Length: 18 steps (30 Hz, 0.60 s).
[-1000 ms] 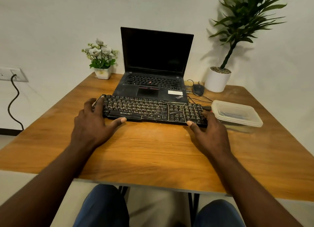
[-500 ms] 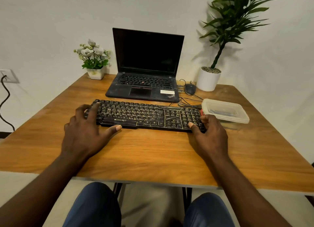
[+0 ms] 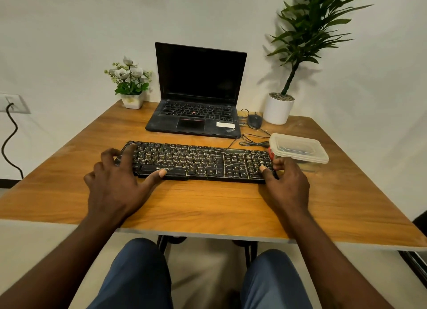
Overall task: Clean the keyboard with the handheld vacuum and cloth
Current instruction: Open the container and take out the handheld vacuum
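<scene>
A black, dusty keyboard (image 3: 198,162) lies across the middle of the wooden table (image 3: 208,207). My left hand (image 3: 117,184) grips its left end, fingers over the keys and thumb on the front edge. My right hand (image 3: 285,184) grips the right end by the number pad, thumb on the keys. A small red object (image 3: 270,152) shows between the keyboard's right end and the plastic container; what it is I cannot tell. No vacuum or cloth is in view.
A black laptop (image 3: 196,100) stands open behind the keyboard. A lidded clear plastic container (image 3: 300,148) sits right of the keyboard, with a mouse (image 3: 254,121) and cables (image 3: 251,140) behind. A small flower pot (image 3: 131,86) and a tall potted plant (image 3: 279,107) stand at the back.
Both hands have slid the keyboard toward me, away from the laptop, leaving a gap of bare table between them. The camera view shifted slightly.
</scene>
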Motion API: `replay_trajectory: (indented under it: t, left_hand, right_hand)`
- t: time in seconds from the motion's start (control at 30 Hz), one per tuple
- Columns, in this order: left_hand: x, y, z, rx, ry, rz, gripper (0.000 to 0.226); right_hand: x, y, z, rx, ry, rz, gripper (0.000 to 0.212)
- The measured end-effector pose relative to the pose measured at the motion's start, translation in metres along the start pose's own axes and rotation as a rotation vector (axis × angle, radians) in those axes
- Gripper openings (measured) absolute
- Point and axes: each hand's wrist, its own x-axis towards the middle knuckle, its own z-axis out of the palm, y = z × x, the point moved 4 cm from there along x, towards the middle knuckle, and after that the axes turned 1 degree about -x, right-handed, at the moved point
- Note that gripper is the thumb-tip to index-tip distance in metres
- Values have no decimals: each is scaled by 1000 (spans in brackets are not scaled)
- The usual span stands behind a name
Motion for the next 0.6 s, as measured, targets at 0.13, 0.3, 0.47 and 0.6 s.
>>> replay_trajectory:
  t: [0.13,0.3,0.47,0.6]
  left_hand:
    - [-5,0,-4,-6,36,-59,101]
    - [-6,-1,-4,17,49,-84,96]
    - [-4,1,0,83,32,-87,94]
    - [-6,0,2,84,3,-101,93]
  right_hand:
    - [-4,2,-5,5,26,-4,31]
    - [-6,4,-8,13,34,7,30]
    - [-4,7,-8,27,68,50,25]
    - [-2,13,-7,32,75,95,26]
